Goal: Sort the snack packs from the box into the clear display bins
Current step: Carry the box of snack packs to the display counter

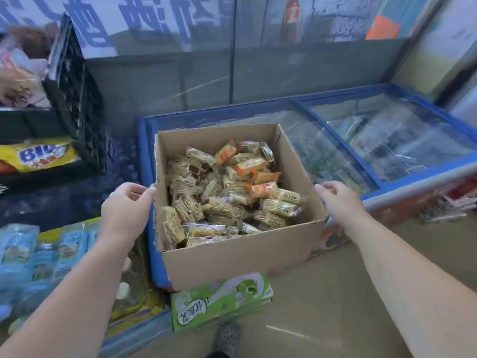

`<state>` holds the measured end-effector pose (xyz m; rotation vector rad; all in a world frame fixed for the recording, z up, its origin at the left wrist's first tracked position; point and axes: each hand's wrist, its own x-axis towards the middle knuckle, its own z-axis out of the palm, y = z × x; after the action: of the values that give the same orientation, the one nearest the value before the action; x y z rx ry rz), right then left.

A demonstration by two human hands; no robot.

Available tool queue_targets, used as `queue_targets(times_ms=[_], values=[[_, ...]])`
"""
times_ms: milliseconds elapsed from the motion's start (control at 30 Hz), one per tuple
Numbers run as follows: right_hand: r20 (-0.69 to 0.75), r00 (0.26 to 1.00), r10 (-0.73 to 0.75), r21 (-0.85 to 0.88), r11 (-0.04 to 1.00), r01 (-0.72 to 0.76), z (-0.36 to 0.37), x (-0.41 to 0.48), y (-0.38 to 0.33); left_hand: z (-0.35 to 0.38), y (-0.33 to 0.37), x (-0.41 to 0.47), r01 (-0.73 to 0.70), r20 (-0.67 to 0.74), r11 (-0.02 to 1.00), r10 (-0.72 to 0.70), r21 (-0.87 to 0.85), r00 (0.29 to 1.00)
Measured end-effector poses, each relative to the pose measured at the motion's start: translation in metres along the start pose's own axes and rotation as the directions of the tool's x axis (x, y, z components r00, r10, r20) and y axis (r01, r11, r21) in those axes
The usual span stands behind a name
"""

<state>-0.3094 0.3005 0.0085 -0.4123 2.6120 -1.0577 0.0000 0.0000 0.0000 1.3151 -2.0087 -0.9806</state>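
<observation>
Open cardboard box [240,257] sits on the near left corner of a blue-framed chest freezer [206,115] with sliding glass lids; the box's near edge overhangs the freezer rim. Box is upright with no flaps showing at the top. Inside is a loose heap of snack packs [232,192], filling it to roughly half its depth: mostly clear-wrapped pale brown bars, with several orange-wrapped packs toward the back right. Left hand [126,205] is at the box's left wall near the rim, fingers [134,188] curled, thumb tip on the rim edge, grasping the wall. Right hand [340,200] is against the outside of the right wall, fingers [324,188] bent at the rim; the thumb is hidden, so cannot tell whether this hand grips or only touches. Both forearms are bare. A green carton [222,301] lies on the floor just below the box. Left of the box are blue packs [44,254], a yellow bag [38,155] and a black crate [74,99]. One shoe [228,339] shows at the bottom edge. Background is blurred.
</observation>
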Motion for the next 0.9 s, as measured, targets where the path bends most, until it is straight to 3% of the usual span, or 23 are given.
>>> queue_targets(times_ms=[67,133,300,433,633,900], values=[[-0.009,0.998,0.066,-0.048,0.997,-0.067,0.017,0.023,-0.011,0.012,-0.002,0.029,0.115,0.037,0.987,-0.12,0.114,0.992],[0.005,0.996,0.088,-0.122,0.989,-0.086,0.03,0.044,-0.017,0.026,-0.005,0.055,0.156,0.167,0.954,-0.203,0.257,0.965],[0.081,0.986,0.144,-0.32,0.941,-0.111,0.045,0.082,-0.015,0.041,-0.01,0.087,-0.067,0.285,0.785,-0.142,0.615,0.948],[0.109,0.988,0.108,-0.433,0.9,-0.051,0.04,0.099,-0.008,0.041,0.009,0.089,-0.113,0.295,0.789,-0.09,0.605,0.951],[-0.028,0.995,0.1,-0.355,0.929,-0.103,-0.025,0.099,0.028,0.064,0.095,0.094,-0.286,0.369,0.764,0.068,0.578,0.927],[-0.29,0.918,0.271,-0.087,0.948,-0.307,-0.183,0.095,0.159,0.232,0.249,0.052,-0.499,0.543,0.761,0.232,0.416,0.807]])
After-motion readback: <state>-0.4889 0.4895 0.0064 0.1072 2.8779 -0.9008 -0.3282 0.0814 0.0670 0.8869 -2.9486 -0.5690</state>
